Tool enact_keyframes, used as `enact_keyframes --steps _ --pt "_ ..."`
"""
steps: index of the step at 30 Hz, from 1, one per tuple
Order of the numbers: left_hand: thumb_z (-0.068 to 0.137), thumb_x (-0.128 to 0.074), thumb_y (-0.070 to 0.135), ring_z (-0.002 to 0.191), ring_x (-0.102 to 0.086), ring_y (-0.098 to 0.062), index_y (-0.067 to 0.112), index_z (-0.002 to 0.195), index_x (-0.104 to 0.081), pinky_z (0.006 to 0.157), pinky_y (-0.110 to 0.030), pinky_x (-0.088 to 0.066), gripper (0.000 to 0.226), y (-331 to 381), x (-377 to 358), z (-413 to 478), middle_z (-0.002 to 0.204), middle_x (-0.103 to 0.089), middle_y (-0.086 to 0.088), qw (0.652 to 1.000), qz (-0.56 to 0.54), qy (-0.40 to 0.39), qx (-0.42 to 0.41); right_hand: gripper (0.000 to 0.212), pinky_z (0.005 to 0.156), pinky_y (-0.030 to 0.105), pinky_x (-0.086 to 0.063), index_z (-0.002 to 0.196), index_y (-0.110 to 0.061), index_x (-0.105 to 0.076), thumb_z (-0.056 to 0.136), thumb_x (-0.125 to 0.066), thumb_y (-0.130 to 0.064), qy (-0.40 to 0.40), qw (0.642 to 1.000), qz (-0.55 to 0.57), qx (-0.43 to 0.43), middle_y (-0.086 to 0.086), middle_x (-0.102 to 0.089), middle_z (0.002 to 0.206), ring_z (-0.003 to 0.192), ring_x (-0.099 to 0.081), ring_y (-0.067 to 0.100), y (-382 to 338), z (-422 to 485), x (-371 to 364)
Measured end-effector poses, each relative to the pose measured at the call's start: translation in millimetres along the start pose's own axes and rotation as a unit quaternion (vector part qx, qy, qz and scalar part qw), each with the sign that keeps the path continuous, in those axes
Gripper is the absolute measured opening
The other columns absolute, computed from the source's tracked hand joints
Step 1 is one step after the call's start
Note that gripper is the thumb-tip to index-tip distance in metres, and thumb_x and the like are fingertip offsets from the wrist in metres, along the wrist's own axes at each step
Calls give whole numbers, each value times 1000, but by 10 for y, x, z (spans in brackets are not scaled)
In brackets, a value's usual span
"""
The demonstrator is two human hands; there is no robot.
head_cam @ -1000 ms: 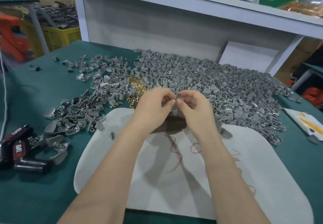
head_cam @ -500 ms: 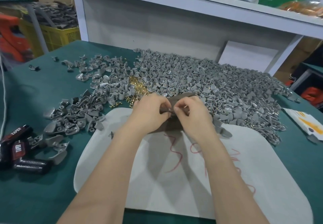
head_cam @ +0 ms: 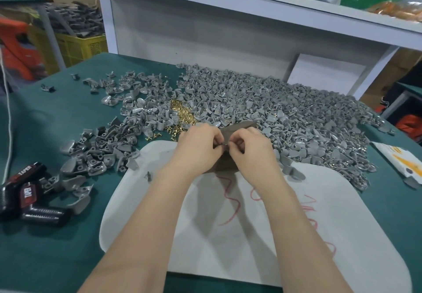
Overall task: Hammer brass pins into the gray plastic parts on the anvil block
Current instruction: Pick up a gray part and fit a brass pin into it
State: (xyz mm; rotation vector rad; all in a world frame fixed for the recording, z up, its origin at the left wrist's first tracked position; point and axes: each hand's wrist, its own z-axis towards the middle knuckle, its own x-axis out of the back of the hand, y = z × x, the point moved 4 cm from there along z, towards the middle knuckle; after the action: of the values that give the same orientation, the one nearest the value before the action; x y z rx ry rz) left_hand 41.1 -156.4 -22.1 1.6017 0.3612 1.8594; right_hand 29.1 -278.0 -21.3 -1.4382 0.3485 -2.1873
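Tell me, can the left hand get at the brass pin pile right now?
Probably yes: the brass pin pile lies uncovered just beyond the left hand, but that hand and the right hand are pinching a small piece.

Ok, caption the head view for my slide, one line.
Left hand and right hand pinch a small piece over the brown block, beside brass pins and gray parts.

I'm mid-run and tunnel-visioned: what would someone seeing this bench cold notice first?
First, the huge heap of gray plastic parts sprawling over the far half of the green table, with a small gold patch of brass pins at its left edge. Next, the left hand and right hand meet at the centre, both pinching a small piece over the dark block, at the far edge of the white mat scrawled in red.
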Motion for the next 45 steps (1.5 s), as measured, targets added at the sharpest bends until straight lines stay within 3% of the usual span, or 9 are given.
enact_keyframes --steps 7,14,20,24,26,29,36,40,45 --pt "87 -63 21 99 -56 -24 22 87 -68 91 -41 -46 5 7 -3 0 95 -62 0 1000 9 8 -5 6 78 32 -42 85 -5 -68 83 -63 -4 6 1000 25 -2 5 -53 87 76 -52 22 15 -5 -6" --pt "87 -64 22 98 -56 -25 21 84 -67 89 -41 -46 4 29 10 -12 93 -62 -1 1000 12 8 -10 5 64 10 -29 82 -10 -68 84 -65 -8 8 998 52 -29 -3 -51 83 63 -43 1 54 14 1" --pt "87 -64 22 97 -56 -24 21 86 -67 89 -40 -46 4 32 12 -10 90 -59 1 1000 18 10 -10 7 61 16 -25 78 -19 -64 85 -65 -16 -36 998 18 -56 -10 -52 76 67 -44 6 64 92 11" --pt "87 -64 22 96 -56 -23 19 85 -67 88 -40 -47 5 25 15 -11 91 -60 0 1000 14 8 -12 7 57 16 -29 78 -19 -66 84 -65 -16 -38 995 47 -78 -4 -64 79 67 -49 7 87 77 3" --pt "87 -65 23 95 -56 -23 19 84 -67 88 -41 -46 5 24 16 -14 90 -60 0 1000 11 9 -12 5 65 15 -38 83 -14 -70 85 -65 -14 -38 992 81 -85 -1 -67 83 73 -56 11 102 51 6" --pt "87 -65 23 93 -57 -22 20 83 -66 88 -41 -47 5 27 17 -18 89 -60 1 1000 12 9 -12 8 80 27 -46 88 -11 -71 87 -63 -13 -45 991 97 -79 2 -69 87 83 -62 17 102 32 10" --pt "87 -64 24 95 -58 -26 18 85 -69 86 -40 -48 8 32 15 -18 93 -64 -4 1000 15 16 -12 8 73 25 -33 87 -5 -66 88 -59 -8 -14 1000 -19 -3 4 -53 89 83 -52 21 -4 29 12" --pt "88 -64 27 96 -58 -28 18 87 -71 85 -39 -48 11 38 12 -18 95 -64 -6 1000 18 16 -11 9 77 35 -37 89 -2 -64 88 -56 -7 -27 996 -79 25 14 -55 98 91 -53 31 -76 48 -8" --pt "88 -62 26 97 -59 -30 17 92 -72 85 -38 -48 13 48 20 -20 100 -66 -9 999 30 13 -7 11 71 30 -30 92 -4 -62 87 -51 -3 -31 990 -134 31 11 -55 102 95 -52 30 -123 50 -21"
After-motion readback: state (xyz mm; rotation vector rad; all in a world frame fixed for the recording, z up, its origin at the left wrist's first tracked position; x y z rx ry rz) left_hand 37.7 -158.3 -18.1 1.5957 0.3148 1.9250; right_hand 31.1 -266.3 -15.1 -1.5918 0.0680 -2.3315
